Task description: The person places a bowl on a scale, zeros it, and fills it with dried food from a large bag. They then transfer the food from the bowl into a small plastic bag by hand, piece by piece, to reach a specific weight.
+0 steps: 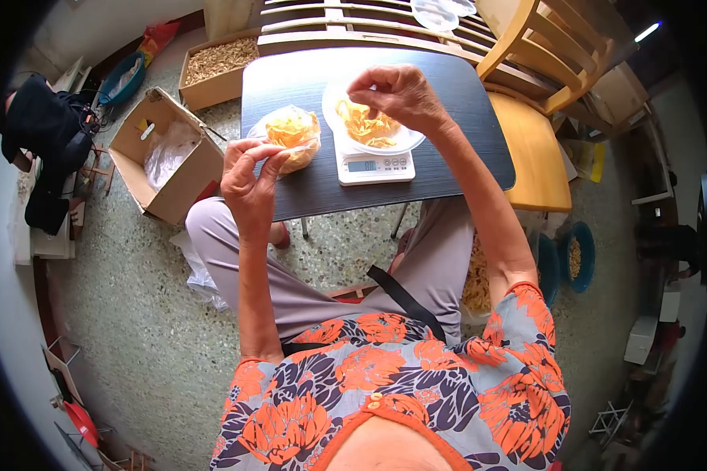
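On the dark table (291, 196), my left hand (250, 179) pinches the rim of a clear plastic bag (313, 155) that holds yellow-orange dried pieces (291, 128). Over a white bowl (408, 141), my right hand (401, 96) is bent downward with its fingertips closed together. Whatever lies between those fingertips, if anything, is hidden. Similar yellow dried pieces (361, 124) lie inside the bowl. The bowl rests on a white digital kitchen scale (375, 176), whose small display is lit but too small to read surely.
A wooden chair (530, 157) stands against the table's right side. An open cardboard box (184, 188) with plastic bags and a carton (212, 67) of brown pieces are at the left. Blue basins (577, 255) sit on the right floor. Another person (47, 149) is at far left.
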`<state>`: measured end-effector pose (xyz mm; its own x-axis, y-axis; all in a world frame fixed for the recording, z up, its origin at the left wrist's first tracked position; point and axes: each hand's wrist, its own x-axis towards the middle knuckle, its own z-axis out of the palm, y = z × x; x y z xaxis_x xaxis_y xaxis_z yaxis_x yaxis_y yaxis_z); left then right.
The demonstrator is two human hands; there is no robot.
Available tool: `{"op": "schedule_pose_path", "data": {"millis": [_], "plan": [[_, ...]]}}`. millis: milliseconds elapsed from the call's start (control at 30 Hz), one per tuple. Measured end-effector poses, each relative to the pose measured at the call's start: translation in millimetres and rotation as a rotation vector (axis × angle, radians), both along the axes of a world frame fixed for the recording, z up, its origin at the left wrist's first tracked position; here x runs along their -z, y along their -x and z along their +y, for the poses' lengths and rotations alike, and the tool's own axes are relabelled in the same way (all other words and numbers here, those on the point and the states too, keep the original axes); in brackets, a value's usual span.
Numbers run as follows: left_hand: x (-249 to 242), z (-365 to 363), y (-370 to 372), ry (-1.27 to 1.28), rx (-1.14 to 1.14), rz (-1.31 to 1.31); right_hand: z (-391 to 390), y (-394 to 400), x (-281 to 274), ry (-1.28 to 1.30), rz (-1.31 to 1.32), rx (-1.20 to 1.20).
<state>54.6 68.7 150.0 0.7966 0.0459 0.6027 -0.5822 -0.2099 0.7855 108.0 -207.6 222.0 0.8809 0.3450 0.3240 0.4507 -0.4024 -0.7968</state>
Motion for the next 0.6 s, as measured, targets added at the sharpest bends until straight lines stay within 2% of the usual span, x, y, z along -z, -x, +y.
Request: {"op": "schedule_pose_path", "data": {"millis": [67, 100, 167, 300, 400, 533, 600], "plan": [[0, -3, 2, 0.042, 0.002, 0.007, -17, 0, 8, 0.472, -0.102, 0.186], [-1, -3, 3, 0.042, 0.004, 0.010, -16, 5, 7, 0.473, -0.098, 0.188], [-5, -5, 4, 0.021, -0.045, -0.025, -13, 15, 3, 0.720, -0.141, 0.234], [-10, -7, 6, 0.015, -0.036, -0.033, -15, 7, 23, 0.773, -0.245, 0.183], [-11, -7, 7, -0.013, -0.033, -0.045, -12, 0, 34, 0.854, -0.224, 0.137], [-14, -6, 10, -0.066, -0.062, -0.049, -14, 1, 39, 0.849, -0.258, 0.178], [-18, -5, 10, -0.093, -0.061, -0.045, -22, 3, 33, 0.704, -0.307, 0.199]]}}
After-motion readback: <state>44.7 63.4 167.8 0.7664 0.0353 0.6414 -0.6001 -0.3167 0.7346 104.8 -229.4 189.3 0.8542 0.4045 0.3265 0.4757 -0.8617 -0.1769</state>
